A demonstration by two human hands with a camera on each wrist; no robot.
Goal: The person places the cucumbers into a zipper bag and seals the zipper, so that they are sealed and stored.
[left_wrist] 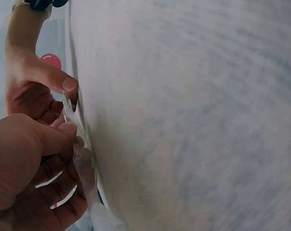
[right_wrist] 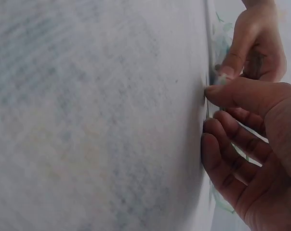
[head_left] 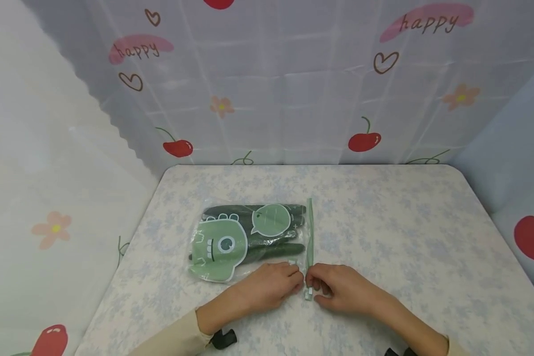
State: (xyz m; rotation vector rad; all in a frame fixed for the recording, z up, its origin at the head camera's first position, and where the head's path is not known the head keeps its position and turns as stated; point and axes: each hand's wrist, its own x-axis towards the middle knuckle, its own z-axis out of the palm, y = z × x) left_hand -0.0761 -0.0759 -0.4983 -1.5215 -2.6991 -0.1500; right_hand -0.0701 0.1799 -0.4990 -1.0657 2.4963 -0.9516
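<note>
A clear zip bag (head_left: pixel 224 247) lies flat on the table, printed with a green one-eyed monster and a fish-shaped speech bubble. Dark green, long-fingered shapes like gloves show inside; the print partly covers them. Its green zip strip (head_left: pixel 310 227) runs along the right side, with a small white slider (head_left: pixel 310 290) near the close end. My left hand (head_left: pixel 276 284) pinches the bag's edge beside the strip, thumb and index finger together in the left wrist view. Curled around the strip's close end, my right hand (head_left: pixel 340 287) has thumb and index finger at the slider.
The table (head_left: pixel 405 222) has a pale cloth with a faint blue floral pattern. A white curtain (head_left: pixel 285 113) with cherries, hearts and flowers rises behind its far edge, and similar sheets hang at both sides. Dark wrist straps (head_left: pixel 224 339) show near the sleeves.
</note>
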